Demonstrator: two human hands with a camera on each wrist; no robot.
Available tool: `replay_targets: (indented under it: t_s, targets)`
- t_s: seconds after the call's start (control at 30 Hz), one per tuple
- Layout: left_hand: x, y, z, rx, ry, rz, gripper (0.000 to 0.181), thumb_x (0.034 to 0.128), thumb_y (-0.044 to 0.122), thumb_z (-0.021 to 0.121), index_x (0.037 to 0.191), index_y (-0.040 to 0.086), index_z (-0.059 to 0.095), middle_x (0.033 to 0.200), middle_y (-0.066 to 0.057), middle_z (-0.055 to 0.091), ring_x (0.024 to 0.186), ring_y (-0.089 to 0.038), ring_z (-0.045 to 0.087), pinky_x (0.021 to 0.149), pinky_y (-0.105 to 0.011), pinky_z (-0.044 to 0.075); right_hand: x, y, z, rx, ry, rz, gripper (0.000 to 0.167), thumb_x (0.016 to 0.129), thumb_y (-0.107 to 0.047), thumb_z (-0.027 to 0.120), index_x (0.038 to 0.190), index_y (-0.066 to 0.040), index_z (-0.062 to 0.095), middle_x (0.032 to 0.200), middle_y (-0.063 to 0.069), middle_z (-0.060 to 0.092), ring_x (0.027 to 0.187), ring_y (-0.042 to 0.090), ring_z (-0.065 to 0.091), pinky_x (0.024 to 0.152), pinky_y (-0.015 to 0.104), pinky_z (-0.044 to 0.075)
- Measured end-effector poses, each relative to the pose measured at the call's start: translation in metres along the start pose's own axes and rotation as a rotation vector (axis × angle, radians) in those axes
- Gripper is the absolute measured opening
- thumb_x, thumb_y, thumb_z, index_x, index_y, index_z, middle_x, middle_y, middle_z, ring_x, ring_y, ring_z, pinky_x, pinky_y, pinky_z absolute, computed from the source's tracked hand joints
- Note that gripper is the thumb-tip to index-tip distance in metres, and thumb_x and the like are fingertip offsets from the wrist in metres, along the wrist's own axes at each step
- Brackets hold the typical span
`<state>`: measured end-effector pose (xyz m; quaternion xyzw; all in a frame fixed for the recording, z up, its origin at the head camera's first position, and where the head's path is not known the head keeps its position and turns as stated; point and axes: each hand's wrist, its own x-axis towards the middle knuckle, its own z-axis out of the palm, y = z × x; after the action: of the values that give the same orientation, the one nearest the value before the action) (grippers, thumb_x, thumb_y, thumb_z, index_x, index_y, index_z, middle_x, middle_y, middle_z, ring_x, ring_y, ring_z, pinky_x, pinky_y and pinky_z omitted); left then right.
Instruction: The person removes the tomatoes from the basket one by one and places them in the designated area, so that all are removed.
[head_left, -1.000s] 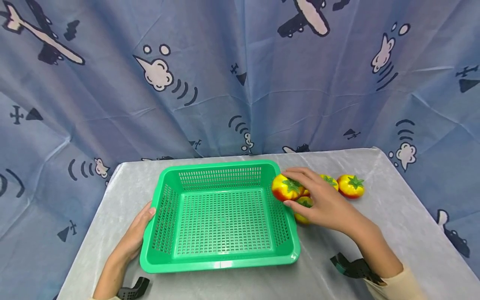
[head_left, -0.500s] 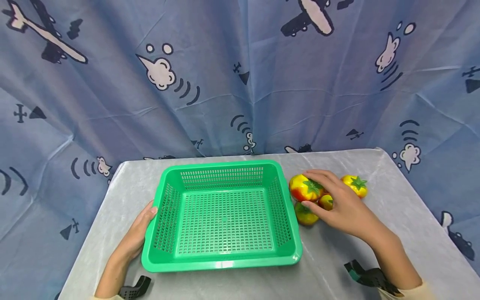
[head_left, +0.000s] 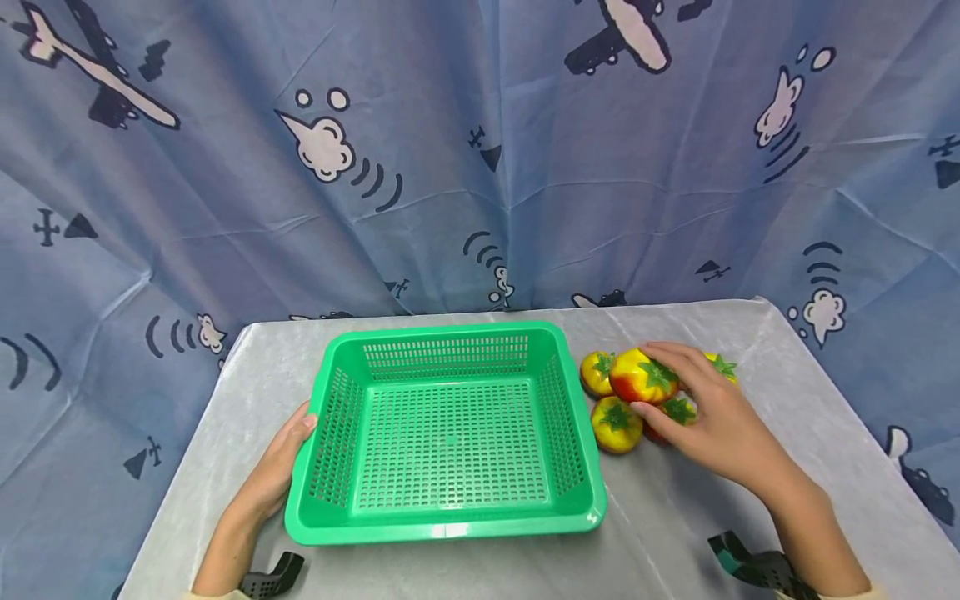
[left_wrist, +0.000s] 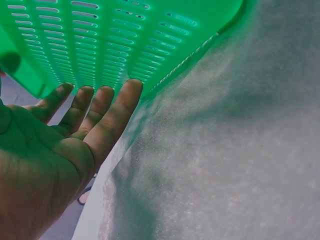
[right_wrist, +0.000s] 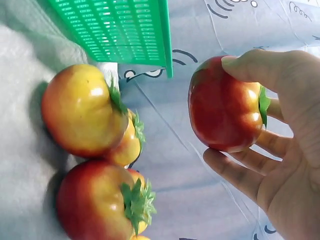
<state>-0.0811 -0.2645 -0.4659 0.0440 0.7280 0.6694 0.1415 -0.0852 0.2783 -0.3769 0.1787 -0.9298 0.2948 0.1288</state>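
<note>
A green plastic basket [head_left: 510, 527] with slotted walls sits on the table, nothing inside it. At its left side my left hand [head_left: 272, 468] holds the rim, thumb over the top; in the left wrist view the fingers [left_wrist: 112, 117] reach the outer wall under the rim. My right hand [head_left: 716, 421] grips a red-yellow tomato [head_left: 640, 377] with a green star-shaped calyx, thumb on one side and fingers on the other. The right wrist view shows this tomato [right_wrist: 220, 110] raised above other tomatoes [right_wrist: 82, 112]. They lie right of the basket, some partly hidden behind the hand.
A tomato [head_left: 617, 425] and another tomato [head_left: 595, 372] lie close beside the basket's right wall. The table has a silvery-grey cover [head_left: 757, 350]. Behind it hangs a blue curtain [head_left: 420, 250] printed with planes.
My right hand has moved right with the tomato, from the basket's right rim to above the other tomatoes, uncovering those beside the basket. My left hand and the basket stay put.
</note>
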Motion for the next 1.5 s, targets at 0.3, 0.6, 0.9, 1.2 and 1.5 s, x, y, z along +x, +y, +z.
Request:
replay_targets:
  t_s: [0.3, 0.6, 0.9, 1.2, 1.5]
  targets:
    - [0.0, -0.003, 0.0, 0.009, 0.001, 0.001, 0.067, 0.1174, 0.038, 0.025, 0.168, -0.002, 0.007, 0.149, -0.049, 0.038, 0.109, -0.01, 0.074, 0.092, -0.032, 0.067, -0.011, 0.016, -0.004, -0.014, 0.011, 0.04, 0.075, 0.085, -0.017, 0.091, 0.151, -0.018, 0.056, 0.149, 0.012, 0.057, 0.123, 0.027, 0.057, 0.092, -0.009, 0.034]
    - [0.003, -0.005, 0.003, -0.001, -0.01, 0.021, 0.065, 0.1175, 0.034, 0.024, 0.168, -0.004, 0.008, 0.145, -0.048, 0.04, 0.108, -0.012, 0.074, 0.091, -0.032, 0.067, -0.029, 0.036, -0.004, -0.019, 0.049, 0.068, 0.081, 0.081, -0.011, 0.092, 0.153, -0.02, 0.055, 0.144, 0.013, 0.059, 0.118, -0.019, 0.041, 0.091, -0.011, 0.034]
    - [0.002, -0.004, -0.001, 0.01, 0.002, 0.016, 0.067, 0.1172, 0.038, 0.025, 0.167, -0.004, 0.01, 0.14, -0.042, 0.049, 0.107, -0.014, 0.075, 0.091, -0.033, 0.067, -0.041, 0.055, -0.01, -0.036, 0.046, 0.114, 0.079, 0.084, -0.014, 0.091, 0.154, -0.015, 0.053, 0.148, 0.022, 0.055, 0.126, 0.025, 0.054, 0.09, -0.012, 0.028]
    - [0.0, -0.003, -0.002, 0.013, 0.006, 0.011, 0.066, 0.1173, 0.037, 0.026, 0.167, -0.004, 0.01, 0.138, -0.036, 0.054, 0.107, -0.014, 0.075, 0.091, -0.034, 0.067, -0.052, 0.076, -0.017, -0.055, 0.041, 0.193, 0.078, 0.085, -0.016, 0.09, 0.153, -0.01, 0.053, 0.147, 0.027, 0.053, 0.123, 0.039, 0.052, 0.084, -0.013, 0.026]
    - [0.001, -0.002, -0.001, 0.018, 0.027, -0.009, 0.065, 0.1173, 0.036, 0.024, 0.168, -0.001, 0.009, 0.146, -0.049, 0.042, 0.106, -0.011, 0.074, 0.09, -0.032, 0.067, -0.062, 0.091, -0.016, -0.068, 0.02, 0.262, 0.077, 0.087, -0.018, 0.089, 0.153, -0.003, 0.051, 0.146, 0.032, 0.05, 0.121, 0.052, 0.05, 0.077, -0.008, 0.039]
